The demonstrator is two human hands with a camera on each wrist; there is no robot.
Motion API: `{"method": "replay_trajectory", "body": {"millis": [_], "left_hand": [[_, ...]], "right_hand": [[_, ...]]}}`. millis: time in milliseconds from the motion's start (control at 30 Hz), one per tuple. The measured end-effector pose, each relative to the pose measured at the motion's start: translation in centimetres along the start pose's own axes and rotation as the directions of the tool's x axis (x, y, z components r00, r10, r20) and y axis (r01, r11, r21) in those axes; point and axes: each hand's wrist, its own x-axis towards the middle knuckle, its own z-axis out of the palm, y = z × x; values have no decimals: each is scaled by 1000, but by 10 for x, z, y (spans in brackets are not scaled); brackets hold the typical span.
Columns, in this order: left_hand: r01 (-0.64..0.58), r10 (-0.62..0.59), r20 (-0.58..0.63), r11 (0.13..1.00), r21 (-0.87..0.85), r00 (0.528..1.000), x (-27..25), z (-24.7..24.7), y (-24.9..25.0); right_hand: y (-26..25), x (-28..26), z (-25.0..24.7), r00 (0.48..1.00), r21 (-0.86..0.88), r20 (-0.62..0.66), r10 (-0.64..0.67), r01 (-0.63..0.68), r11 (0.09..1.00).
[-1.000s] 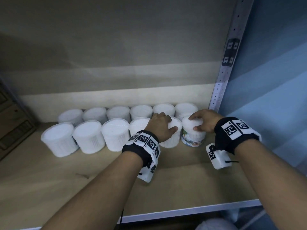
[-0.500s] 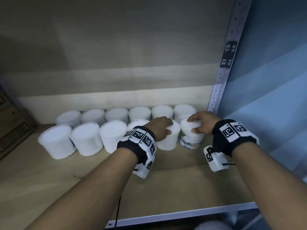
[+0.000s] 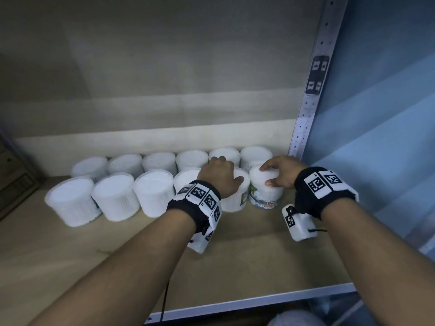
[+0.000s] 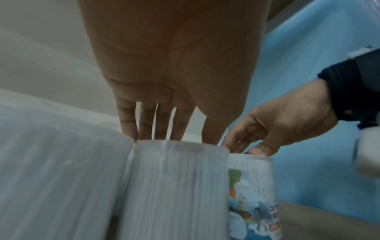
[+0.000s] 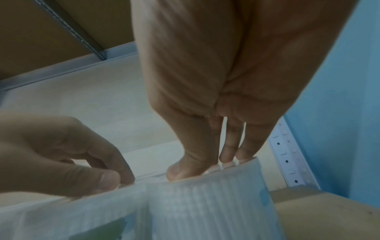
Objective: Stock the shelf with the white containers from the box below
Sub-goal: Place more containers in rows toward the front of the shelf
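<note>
Both hands sit on the front row of the shelf [image 3: 270, 267] — the left hand [image 3: 220, 178] grasping one white container [image 3: 235, 201], the right hand [image 3: 281, 172] grasping the labelled container [image 3: 266, 196] — probably to close the row tightly.

Shelf board [image 3: 259, 260]: wood-look laminate, light tan, matt, smooth. Shelf front edge [image 3: 259, 300]: pale painted metal, slight sheen. Upright post [image 3: 313, 74] at the shelf's right rear corner: perforated pale metal, satin. White containers [image 3: 113, 196] on the shelf: translucent plastic, finely ribbed walls, smooth flat lids. Rightmost front container [image 3: 266, 198]: glossy printed paper label. Wrist bands [image 3: 306, 196]: black cloth carrying matt white printed marker panels.
</note>
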Motion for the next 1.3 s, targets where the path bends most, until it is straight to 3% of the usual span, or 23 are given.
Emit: {"method": "replay_trajectory", "body": {"millis": [200,467,600,800,967,1300], "left_hand": [[-50,47,95,998,33,994,3,-3,1],[-107,127,215,989,-104,968,2,-11,-1],[-104,115,172,992,-76,978,2,-14,2],[26,-24,28,998,-55,999,5,-7,8],[47,-48,76,999,15,996,3,-2,12],[4,9,177,997,-75,984,6,-9,6]], "right_hand": [[1,2,1,1000,13,-7,4,-4,1000],[2,1,3,1000,-7,-28,-12,11,1000],[2,2,2,1000,-4,-19,-11,11,1000],[3,2,3,1000,-7,-30,-7,6,1000],[4,1,4,999,2,-37,-8,8,1000],[4,-1,3,999,25,-42,1,0,1000]]}}
